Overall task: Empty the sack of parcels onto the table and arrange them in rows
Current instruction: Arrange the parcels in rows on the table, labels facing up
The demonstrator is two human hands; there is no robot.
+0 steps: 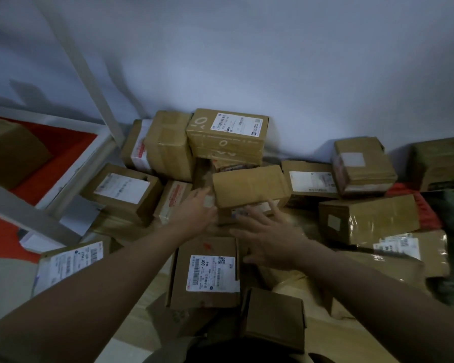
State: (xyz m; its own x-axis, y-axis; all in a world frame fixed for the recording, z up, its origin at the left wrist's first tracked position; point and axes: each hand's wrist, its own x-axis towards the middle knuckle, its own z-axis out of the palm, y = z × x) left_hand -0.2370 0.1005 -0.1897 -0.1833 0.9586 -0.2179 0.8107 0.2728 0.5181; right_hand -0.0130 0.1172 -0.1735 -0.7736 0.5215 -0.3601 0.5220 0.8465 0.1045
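Several brown cardboard parcels lie heaped on the table against a white wall. My left hand (197, 205) touches the left end of a plain brown parcel (249, 184) in the middle of the heap, fingers stretched toward it. My right hand (270, 239) hovers just below that parcel with its fingers spread, the fingertips near the parcel's lower front edge. Below my hands lies a parcel with a white label marked 001 (207, 273). A labelled parcel (228, 132) sits on top at the back. The sack is not clearly visible.
A white metal shelf frame (71, 163) with red flooring behind it stands at the left. A small plain box (273, 318) lies near my body. More parcels (364, 218) crowd the right side, with something red (427, 210) behind them and a dark green mass at the far right.
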